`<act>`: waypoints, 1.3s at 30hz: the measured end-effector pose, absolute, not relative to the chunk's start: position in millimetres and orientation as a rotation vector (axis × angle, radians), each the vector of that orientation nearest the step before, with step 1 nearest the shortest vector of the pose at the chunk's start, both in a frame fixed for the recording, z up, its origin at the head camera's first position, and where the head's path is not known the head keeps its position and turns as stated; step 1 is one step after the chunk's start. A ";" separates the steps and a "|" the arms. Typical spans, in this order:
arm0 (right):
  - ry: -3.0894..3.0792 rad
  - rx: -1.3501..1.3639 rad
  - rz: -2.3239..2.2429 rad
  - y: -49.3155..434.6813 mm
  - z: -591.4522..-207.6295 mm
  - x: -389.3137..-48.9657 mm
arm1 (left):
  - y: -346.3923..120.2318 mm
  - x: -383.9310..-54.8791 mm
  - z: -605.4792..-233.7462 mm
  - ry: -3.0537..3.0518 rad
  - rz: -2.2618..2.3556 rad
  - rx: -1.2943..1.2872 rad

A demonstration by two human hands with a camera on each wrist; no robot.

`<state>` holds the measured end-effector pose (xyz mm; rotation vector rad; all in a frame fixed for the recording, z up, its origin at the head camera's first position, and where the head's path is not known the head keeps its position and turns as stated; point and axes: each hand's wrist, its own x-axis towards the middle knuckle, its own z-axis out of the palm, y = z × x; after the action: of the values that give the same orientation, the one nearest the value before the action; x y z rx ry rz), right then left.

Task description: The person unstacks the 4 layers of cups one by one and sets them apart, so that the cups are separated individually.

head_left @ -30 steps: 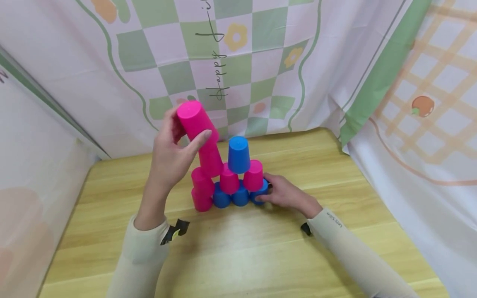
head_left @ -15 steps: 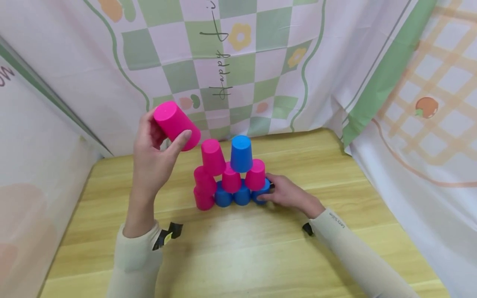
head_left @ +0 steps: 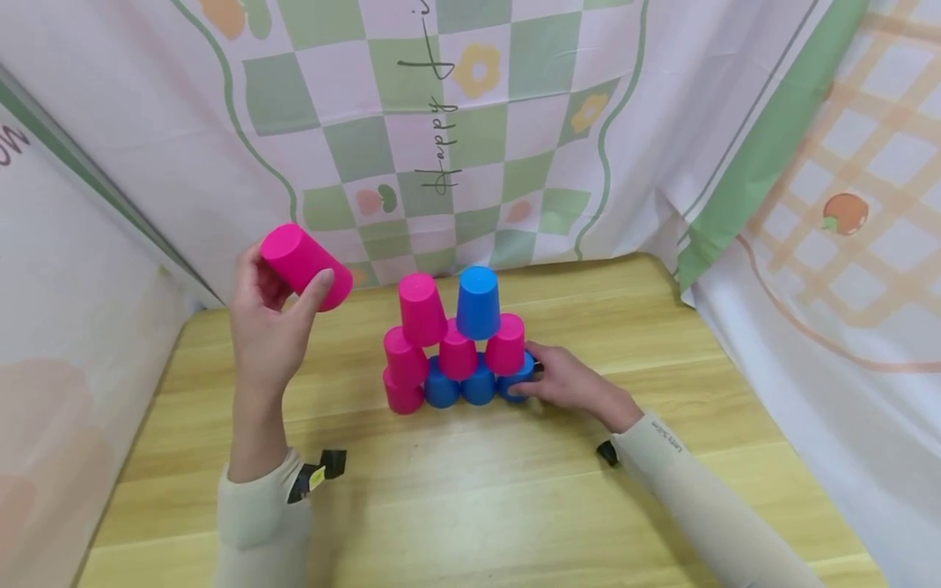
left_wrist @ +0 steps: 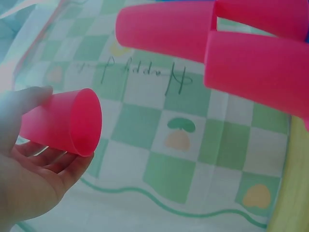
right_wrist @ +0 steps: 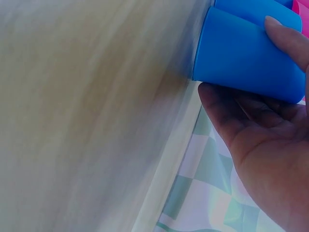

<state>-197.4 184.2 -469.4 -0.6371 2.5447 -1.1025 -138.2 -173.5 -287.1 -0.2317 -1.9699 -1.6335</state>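
Observation:
A pink cup (head_left: 303, 263) is tilted in the air left of the stacked cups, held between the thumb and fingers of my left hand (head_left: 266, 347). Its open mouth faces the camera in the left wrist view. My right hand (head_left: 569, 380) holds the rightmost blue cup (right_wrist: 246, 55) of the bottom row, thumb on one side and fingers on the other. That row also has a pink cup (head_left: 403, 395) at its left end and two blue cups between. Three pink cups form the middle row. On top stand a pink cup (head_left: 422, 310) and a blue cup (head_left: 478, 304), upside down.
The cups stand on a wood-grain table (head_left: 470, 506). A checked cloth (head_left: 478, 131) hangs behind its back edge, with more printed cloth at the left and right. Black straps (head_left: 318, 475) sit at the sleeve cuffs.
My left hand has drawn the pink cup away from the top-left pink cup, first up and left, then further left and slightly down. My right hand stays at the blue cup.

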 end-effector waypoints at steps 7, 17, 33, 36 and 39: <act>2.545 -0.667 -1.112 181.6 -466.6 -200.8 | -203.1 -151.2 -315.1 -1.970 -1.617 -0.116; 2.583 -0.659 -1.088 182.0 -467.1 -202.0 | -230.4 -157.5 -348.7 -1.975 -1.614 0.079; 2.597 -0.674 -1.098 184.5 -469.6 -195.6 | -275.8 -162.4 -399.9 -2.109 -1.622 0.567; 2.596 -0.679 -1.098 184.3 -470.5 -195.2 | -284.3 -161.5 -408.0 -2.129 -1.624 0.627; 2.594 -0.681 -1.100 184.0 -471.2 -195.4 | -290.7 -161.3 -415.8 -2.149 -1.613 0.674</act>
<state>-195.4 184.0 -471.2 -0.6808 2.5942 -1.1005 -161.3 -290.7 -415.8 0.6739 -2.1490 -1.6127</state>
